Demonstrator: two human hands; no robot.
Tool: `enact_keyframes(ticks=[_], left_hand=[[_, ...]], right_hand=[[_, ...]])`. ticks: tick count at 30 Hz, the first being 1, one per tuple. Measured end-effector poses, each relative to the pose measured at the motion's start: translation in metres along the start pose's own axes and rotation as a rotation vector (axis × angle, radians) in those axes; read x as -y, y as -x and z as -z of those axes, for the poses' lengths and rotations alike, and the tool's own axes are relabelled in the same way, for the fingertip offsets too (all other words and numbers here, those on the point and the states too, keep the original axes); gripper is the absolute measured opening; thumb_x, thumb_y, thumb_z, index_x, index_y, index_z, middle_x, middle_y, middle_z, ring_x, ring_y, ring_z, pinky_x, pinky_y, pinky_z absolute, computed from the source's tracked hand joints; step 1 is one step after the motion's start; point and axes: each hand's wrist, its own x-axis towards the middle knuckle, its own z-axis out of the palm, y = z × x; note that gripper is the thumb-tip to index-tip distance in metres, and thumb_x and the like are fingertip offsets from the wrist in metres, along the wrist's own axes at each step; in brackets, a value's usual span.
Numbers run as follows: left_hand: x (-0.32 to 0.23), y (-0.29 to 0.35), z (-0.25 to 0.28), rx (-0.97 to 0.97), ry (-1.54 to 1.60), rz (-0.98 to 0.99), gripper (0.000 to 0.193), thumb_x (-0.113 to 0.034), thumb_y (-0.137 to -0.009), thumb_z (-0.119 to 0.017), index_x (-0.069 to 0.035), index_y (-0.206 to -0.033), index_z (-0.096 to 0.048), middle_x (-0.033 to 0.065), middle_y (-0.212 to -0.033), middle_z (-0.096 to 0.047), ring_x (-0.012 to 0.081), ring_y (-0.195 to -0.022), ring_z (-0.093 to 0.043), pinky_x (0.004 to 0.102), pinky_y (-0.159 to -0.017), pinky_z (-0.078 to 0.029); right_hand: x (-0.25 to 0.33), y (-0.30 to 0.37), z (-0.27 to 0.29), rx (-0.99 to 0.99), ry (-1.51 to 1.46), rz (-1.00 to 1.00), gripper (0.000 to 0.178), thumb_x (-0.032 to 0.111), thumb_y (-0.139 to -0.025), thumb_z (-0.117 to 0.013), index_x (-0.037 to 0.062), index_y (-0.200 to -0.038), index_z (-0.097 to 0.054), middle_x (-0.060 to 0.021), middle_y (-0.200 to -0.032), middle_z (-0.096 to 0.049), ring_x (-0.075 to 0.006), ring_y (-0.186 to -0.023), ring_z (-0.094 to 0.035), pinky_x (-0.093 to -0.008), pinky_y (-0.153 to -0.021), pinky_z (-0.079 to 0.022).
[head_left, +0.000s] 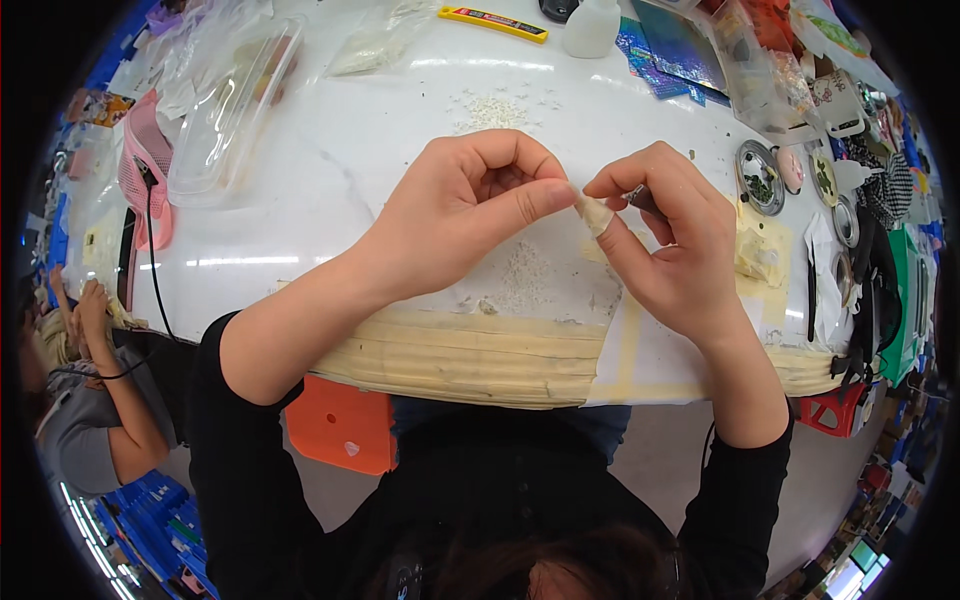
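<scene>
Cream wrap [596,215] covers the tip of your right thumb, above the middle of the bench [300,190], and it is here that your two hands meet. Your left hand [465,205] has thumb and forefinger pinched together at the edge of the wrap; a piece small enough to hide between them can't be ruled out from this view. Your right hand [685,235] is curled about a grey tool [643,198], its forefinger tip close to the wrap.

By the look of the bench, you are partway through: white bits [492,110] lie loose in a patch beyond your hands, with a thinner patch on your side of them. Those loose bits look like work left over, and no finished piece shows.

Next, the containers. A clear bag [375,45] with pale bits inside lies beyond your left hand, and a clear box [225,120] sits farther left. To your right, a round tin [760,178] holds dark and green bits; beside it a dish [823,180] holds green ones. A white bottle [592,28] stands at the far side.
</scene>
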Motion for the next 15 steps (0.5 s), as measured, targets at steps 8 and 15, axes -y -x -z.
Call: enact_keyframes(ticks=[8, 15], left_hand=[[0.0020, 0.0047, -0.0051, -0.013, 0.071, -0.056, 0.012, -0.013, -0.095, -0.066, -0.002, -0.097, -0.063, -0.0011, -0.090, -0.063, 0.0049, -0.084, -0.056, 0.0214, -0.077, -0.046], [-0.0004, 0.0056, -0.0061, -0.038, 0.107, -0.057, 0.007, -0.007, -0.092, -0.069, -0.001, -0.094, -0.067, 0.0021, -0.092, -0.066, 0.0069, -0.084, -0.059, 0.0226, -0.077, -0.048]], right_hand=[[0.0057, 0.0018, 0.0022, 0.014, -0.073, 0.027, 0.021, -0.006, -0.072, -0.066, 0.0007, -0.092, -0.066, -0.0078, -0.084, -0.064, -0.0175, -0.072, -0.067, -0.0267, -0.066, -0.057], [0.0056, 0.0032, 0.0005, -0.004, -0.072, 0.015, 0.021, -0.008, -0.075, -0.065, 0.0007, -0.093, -0.064, -0.0074, -0.085, -0.063, -0.0172, -0.073, -0.067, -0.0263, -0.065, -0.057]])
